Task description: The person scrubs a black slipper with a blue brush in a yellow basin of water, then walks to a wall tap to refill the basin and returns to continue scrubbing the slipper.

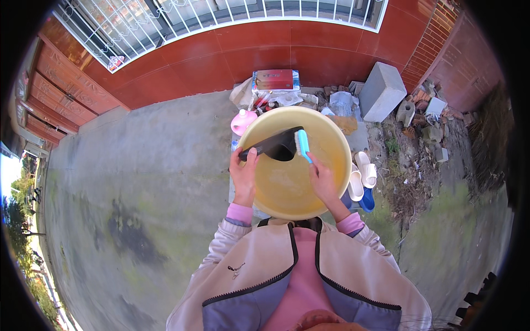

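A large yellow plastic basin [281,178] stands in front of me. My left hand [245,176] grips one end of a black slide slipper [271,145], thumb on top, over the left part of the basin. The slipper is turned on its side, so its strap bulges toward me. In my right hand [322,178] is the handle of a light-blue scrubbing brush [303,142]. Its white bristles face left, at the far end of the slipper; whether they touch it I cannot tell. Some water seems to lie in the basin.
A pink jug [243,122] stands at the basin's far left. White slippers [366,171] and a blue slipper [367,200] lie to its right. Behind are a red box [274,79], a grey block [381,92] and rubble [430,111] along the red wall [256,45].
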A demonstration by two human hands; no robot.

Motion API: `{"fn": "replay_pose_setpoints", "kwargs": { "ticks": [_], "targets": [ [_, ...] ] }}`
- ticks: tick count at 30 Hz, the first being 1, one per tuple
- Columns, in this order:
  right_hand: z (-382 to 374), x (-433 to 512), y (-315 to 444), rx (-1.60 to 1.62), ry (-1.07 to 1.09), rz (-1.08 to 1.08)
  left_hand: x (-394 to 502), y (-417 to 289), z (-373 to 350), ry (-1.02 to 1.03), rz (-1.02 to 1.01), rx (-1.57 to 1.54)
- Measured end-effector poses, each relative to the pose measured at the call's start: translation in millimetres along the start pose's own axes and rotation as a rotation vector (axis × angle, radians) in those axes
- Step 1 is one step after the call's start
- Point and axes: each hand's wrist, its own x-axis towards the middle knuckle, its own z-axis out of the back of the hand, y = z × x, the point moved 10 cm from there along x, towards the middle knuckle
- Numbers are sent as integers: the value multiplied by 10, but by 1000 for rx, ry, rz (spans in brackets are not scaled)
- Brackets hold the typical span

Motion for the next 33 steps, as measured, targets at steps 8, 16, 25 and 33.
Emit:
{"fn": "replay_pose_setpoints", "kwargs": {
  "ticks": [8, 16, 25, 33],
  "targets": [
    [-259, 357, -65, 12, -10, 61, 31, 169, 72, 39, 25, 20],
    [-251, 396, -176, -102, -1, -32, 66, 104, 49, 70, 17, 40],
    [20, 35, 18, 12, 45, -133, -23, -42, 7, 55, -32, 24],
    [-216, 260, 88, -54, 83, -63, 5, 43, 69, 53, 63, -35]
  ]
}}
